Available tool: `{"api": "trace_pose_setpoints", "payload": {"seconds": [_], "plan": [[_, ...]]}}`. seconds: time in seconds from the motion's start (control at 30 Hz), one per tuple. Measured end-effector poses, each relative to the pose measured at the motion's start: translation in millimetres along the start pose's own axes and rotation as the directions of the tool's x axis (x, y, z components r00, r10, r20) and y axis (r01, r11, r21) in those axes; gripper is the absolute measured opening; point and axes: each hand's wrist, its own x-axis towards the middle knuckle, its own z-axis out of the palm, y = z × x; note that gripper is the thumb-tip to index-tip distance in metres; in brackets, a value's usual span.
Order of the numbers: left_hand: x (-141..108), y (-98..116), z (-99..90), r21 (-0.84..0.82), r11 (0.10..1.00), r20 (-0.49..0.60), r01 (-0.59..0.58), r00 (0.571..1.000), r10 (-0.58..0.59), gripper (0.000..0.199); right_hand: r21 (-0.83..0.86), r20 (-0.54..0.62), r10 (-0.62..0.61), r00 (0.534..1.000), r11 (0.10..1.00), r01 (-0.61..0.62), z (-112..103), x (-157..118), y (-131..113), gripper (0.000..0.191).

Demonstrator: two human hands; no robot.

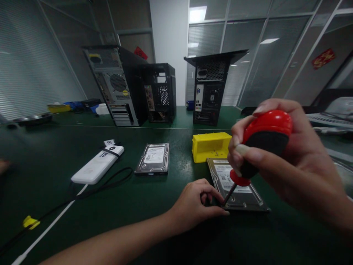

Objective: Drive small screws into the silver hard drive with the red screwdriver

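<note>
My right hand (292, 158) is wrapped round the red and black handle of a screwdriver (266, 136). Its shaft slants down to the near left corner of a hard drive (248, 200), which lies label up on the green table. At that same corner my left hand (195, 204) pinches the drive's edge, thumb along the front side and index finger beside the screwdriver tip. Whether the tip sits in a screw is too small to tell. Part of the drive is hidden behind my right hand and the handle.
A yellow bin (205, 147) with small screws stands behind the drive. Left of it lie another hard drive (153, 158) and a white power bank (97, 165) with cables. Several computer cases (211, 92) stand farther back on the green table (116, 217).
</note>
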Motion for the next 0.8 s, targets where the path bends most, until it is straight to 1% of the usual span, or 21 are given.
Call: {"api": "trace_pose_setpoints", "payload": {"seconds": [0.07, 0.13, 0.23, 0.3, 0.4, 0.47, 0.53, 0.6, 0.67, 0.7, 0.8], "plan": [[0.1, -0.2, 0.2, 0.008, 1.000, 0.000, -0.002, 1.000, 0.002, 0.030, -0.013, -0.004, -0.004, 1.000, 1.000, 0.004, 1.5, 0.8, -0.2, 0.041], [0.0, -0.3, 0.5, 0.009, 1.000, 0.005, -0.001, 1.000, 0.001, 0.029, 0.009, -0.007, 0.004, 1.000, 1.000, -0.004, 2.6, 1.0, -1.0, 0.037], [-0.3, -0.7, 0.7, 0.004, 1.000, 0.011, -0.005, 1.000, 0.005, 0.029, 0.095, 0.008, 0.085, 0.996, 0.992, -0.085, 2.0, 1.6, -5.2, 0.027], [-0.3, -1.0, 0.7, 0.005, 1.000, 0.010, -0.012, 1.000, 0.012, 0.029, 0.086, -0.003, 0.111, 0.994, 0.990, -0.111, -0.3, 2.8, -8.8, 0.023], [0.0, -0.9, 0.5, 0.010, 1.000, 0.008, -0.004, 1.000, 0.004, 0.029, 0.029, -0.008, 0.085, 0.996, 0.996, -0.084, -4.4, 6.2, -12.3, 0.018], [0.1, -0.2, 0.3, 0.007, 1.000, 0.008, 0.007, 1.000, -0.007, 0.030, 0.048, 0.028, 0.082, 0.996, 0.995, -0.083, -6.1, 8.6, -12.3, 0.016], [0.0, 0.6, 0.0, 0.001, 1.000, 0.010, 0.010, 1.000, -0.010, 0.031, 0.088, 0.077, 0.073, 0.994, 0.993, -0.079, -6.4, 10.1, -10.9, 0.018], [-0.2, 0.9, -0.1, 0.003, 1.000, 0.009, 0.002, 1.000, -0.002, 0.030, 0.106, 0.093, 0.055, 0.994, 0.992, -0.064, -6.0, 10.4, -9.5, 0.020], [-0.4, 0.4, -0.1, 0.007, 1.000, 0.010, -0.005, 1.000, 0.005, 0.030, 0.124, 0.104, 0.054, 0.993, 0.990, -0.067, -5.5, 10.2, -9.4, 0.017], [-0.4, -0.1, 0.1, 0.008, 1.000, 0.009, -0.007, 1.000, 0.006, 0.030, 0.141, 0.114, 0.073, 0.991, 0.986, -0.089, -5.2, 10.3, -10.0, 0.016], [-0.5, -1.8, 0.6, -0.005, 1.000, 0.011, -0.003, 1.000, 0.003, 0.030, 0.186, 0.167, 0.142, 0.976, 0.967, -0.173, -5.1, 12.0, -12.9, 0.025]]}}
